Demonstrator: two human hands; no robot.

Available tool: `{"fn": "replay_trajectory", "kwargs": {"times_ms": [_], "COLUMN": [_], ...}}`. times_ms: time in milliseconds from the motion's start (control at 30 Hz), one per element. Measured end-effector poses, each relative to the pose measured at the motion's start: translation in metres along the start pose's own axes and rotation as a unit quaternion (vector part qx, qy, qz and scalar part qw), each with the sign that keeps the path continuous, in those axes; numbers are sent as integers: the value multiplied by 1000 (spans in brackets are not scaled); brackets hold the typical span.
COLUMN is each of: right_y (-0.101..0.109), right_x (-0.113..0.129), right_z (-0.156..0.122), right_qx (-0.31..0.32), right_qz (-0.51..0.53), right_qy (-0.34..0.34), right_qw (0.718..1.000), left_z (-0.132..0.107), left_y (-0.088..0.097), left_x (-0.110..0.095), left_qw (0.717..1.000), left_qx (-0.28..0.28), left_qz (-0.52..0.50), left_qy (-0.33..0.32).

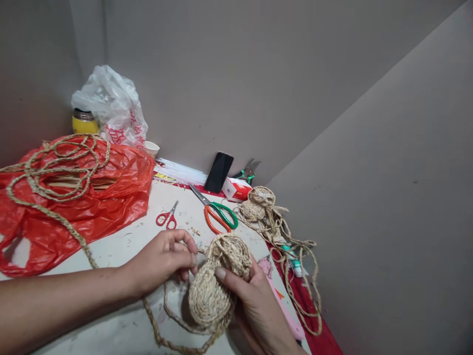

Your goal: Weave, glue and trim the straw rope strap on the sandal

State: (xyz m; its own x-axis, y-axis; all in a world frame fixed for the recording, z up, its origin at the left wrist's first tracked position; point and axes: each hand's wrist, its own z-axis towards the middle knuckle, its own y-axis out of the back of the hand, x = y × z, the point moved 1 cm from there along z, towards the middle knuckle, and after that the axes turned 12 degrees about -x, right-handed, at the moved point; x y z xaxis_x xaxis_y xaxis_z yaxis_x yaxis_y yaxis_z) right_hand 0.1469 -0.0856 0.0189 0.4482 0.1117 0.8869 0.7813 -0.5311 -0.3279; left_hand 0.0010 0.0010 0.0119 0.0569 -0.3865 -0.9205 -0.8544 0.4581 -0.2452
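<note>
A woven straw piece point(210, 298) of coiled braid, shaped like a small slipper, is in my right hand point(254, 301). The thumb presses on its front while the other fingers go behind it, partly hidden. My left hand point(168, 259) is closed in a pinch at the piece's upper left edge. What its fingertips hold is too small to make out. A straw braid point(157, 335) hangs from the piece, loops below it and passes under my left forearm toward the red bag.
Large scissors point(216, 212) and small red scissors point(168, 217) lie on the white tabletop point(121, 251). A red plastic bag point(121, 197) with coiled braid is at left. Behind are a phone point(219, 171), pliers point(248, 170) and a yellow jar point(84, 123). More braided straw point(271, 217) lies right; walls surround the table.
</note>
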Motion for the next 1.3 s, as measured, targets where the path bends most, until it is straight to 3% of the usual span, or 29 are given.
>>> {"fn": "replay_trajectory", "kwargs": {"times_ms": [100, 233, 533, 733, 900, 1100, 1300], "right_y": [-1, -4, -15, -15, -12, -2, 2], "right_x": [3, 2, 0, -3, -4, 5, 9], "right_z": [2, 5, 4, 1, 0, -1, -4], "right_qx": [-5, 11, 59, 83, 72, 70, 78], "right_qz": [-2, -1, -7, -37, -18, -19, -8], "right_qy": [9, 5, -15, -15, 2, 39, 48], "right_qw": [1000, 1000, 998, 996, 997, 997, 996], "left_z": [5, 4, 0, 3, -7, -12, -5], "left_y": [5, 5, 2, 6, 4, 5, 6], "left_x": [1, 3, 7, 2, -5, -15, -6], "left_qw": [998, 994, 995, 995, 995, 995, 991], "left_qx": [-19, 0, -25, -48, -19, 7, -23], "left_qz": [-52, -82, -89, -91, -92, -97, -127], "left_qy": [26, 66, 38, -19, -31, 4, 26]}}
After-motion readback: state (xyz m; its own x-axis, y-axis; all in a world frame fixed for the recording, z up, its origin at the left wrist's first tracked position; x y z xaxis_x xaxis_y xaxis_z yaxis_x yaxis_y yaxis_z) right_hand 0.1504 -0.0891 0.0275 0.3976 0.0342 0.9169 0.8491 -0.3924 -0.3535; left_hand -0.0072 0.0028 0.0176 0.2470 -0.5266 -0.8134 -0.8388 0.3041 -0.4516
